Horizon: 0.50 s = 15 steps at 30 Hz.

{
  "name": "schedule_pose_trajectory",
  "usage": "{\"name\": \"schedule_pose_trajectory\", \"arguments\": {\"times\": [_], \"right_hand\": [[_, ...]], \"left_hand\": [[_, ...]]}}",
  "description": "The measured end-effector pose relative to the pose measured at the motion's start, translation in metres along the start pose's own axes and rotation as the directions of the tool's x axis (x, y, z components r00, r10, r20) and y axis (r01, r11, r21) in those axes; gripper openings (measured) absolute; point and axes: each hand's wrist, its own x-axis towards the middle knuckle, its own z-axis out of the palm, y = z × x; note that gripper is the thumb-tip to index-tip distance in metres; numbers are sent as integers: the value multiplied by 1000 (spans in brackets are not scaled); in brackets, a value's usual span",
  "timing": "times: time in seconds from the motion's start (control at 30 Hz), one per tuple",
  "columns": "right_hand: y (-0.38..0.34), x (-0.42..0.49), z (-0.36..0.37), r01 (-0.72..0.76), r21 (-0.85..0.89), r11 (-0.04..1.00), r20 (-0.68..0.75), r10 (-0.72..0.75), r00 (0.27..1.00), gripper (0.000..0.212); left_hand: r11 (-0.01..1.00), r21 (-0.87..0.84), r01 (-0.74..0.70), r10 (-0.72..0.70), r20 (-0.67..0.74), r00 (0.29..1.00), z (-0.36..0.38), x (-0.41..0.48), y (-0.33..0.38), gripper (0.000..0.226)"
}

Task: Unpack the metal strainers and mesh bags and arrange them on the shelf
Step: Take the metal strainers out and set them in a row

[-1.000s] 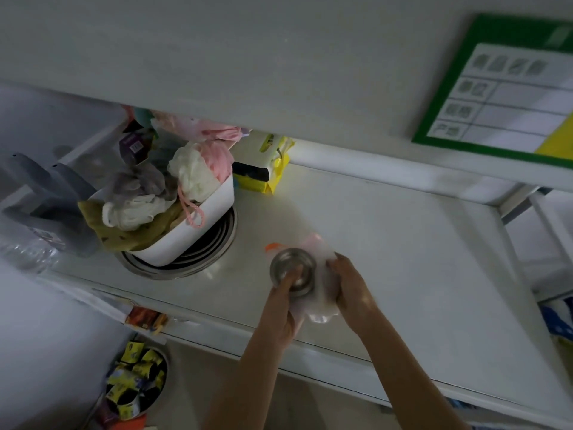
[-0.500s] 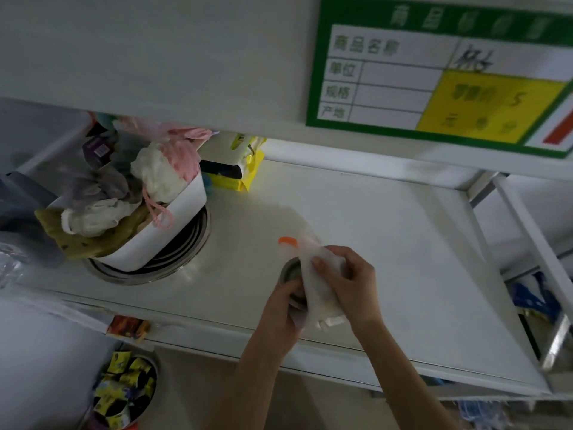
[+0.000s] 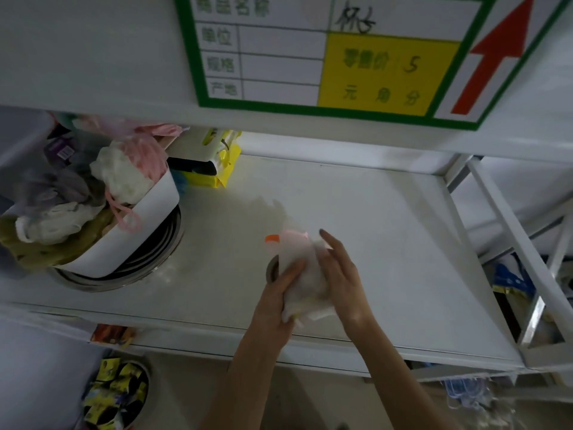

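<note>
Both hands meet over the front middle of the white shelf (image 3: 387,243): the left hand (image 3: 276,302) is wrapped around a white mesh bag (image 3: 305,274) with an orange tab at its top, and its thumb presses the bag's side. The right hand (image 3: 342,274) lies against the bag's other side with fingers stretched out, touching more than gripping. A metal strainer (image 3: 273,270) shows only as a dark rim at the bag's left edge, seemingly tucked inside or behind it. Well to the left, a white tub (image 3: 148,225) stuffed with soft bath puffs sits tilted on stacked metal bowls (image 3: 145,265). The bundle sits close to the shelf's front lip, so a loose tug on the bag could likely spill the strainer over the edge.
</note>
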Motion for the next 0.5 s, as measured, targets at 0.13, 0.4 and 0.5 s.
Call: {"name": "schedule_pose_trajectory", "arguments": {"times": [0.13, 0.4, 0.5], "right_hand": [[0, -2, -18, -185, 368, 911, 4, 197, 980, 33], [6, 1, -23, -311, 563, 765, 104, 308, 946, 33], [7, -3, -24, -225, 406, 886, 129, 188, 974, 26]], "left_hand": [[999, -32, -43, 42, -30, 999, -1, 4, -5, 40], [995, -58, -82, 80, -45, 996, 1, 7, -10, 16], [998, -22, -51, 49, -68, 996, 1, 9, -11, 23]]}}
